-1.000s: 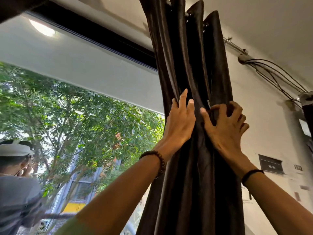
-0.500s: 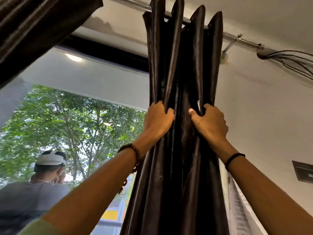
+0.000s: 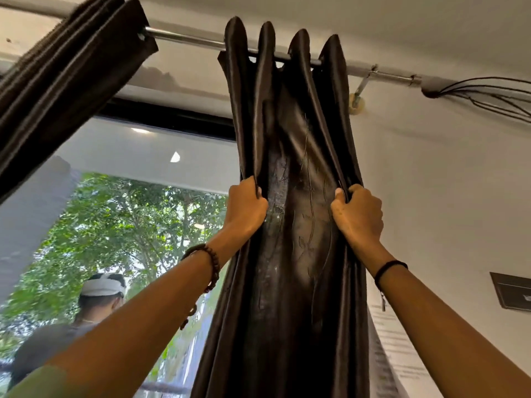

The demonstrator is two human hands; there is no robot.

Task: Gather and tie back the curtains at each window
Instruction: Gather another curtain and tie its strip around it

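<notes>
A dark brown satin curtain [image 3: 296, 173] hangs bunched in folds from a metal rod [image 3: 186, 41] at the window's right side. My left hand [image 3: 247, 205] grips the curtain's left folds, fingers curled into the cloth. On the opposite edge, my right hand [image 3: 359, 214] grips the right folds at about the same height. Between my two hands the fabric is spread flat. Another dark curtain [image 3: 66, 76] hangs on the same rod at the upper left. No tie-back is in sight.
The window [image 3: 120, 214] at left shows trees and a person in a white cap [image 3: 100, 291]. A rod bracket [image 3: 359, 93] and a bundle of cables [image 3: 482, 93] sit on the white wall at right. A dark wall plate [image 3: 511, 291] is lower right.
My hands have moved apart, spreading the curtain's middle flat. One second ago my left fingers lay straight on the cloth; now both hands grip it. The view has tilted up, showing the rod.
</notes>
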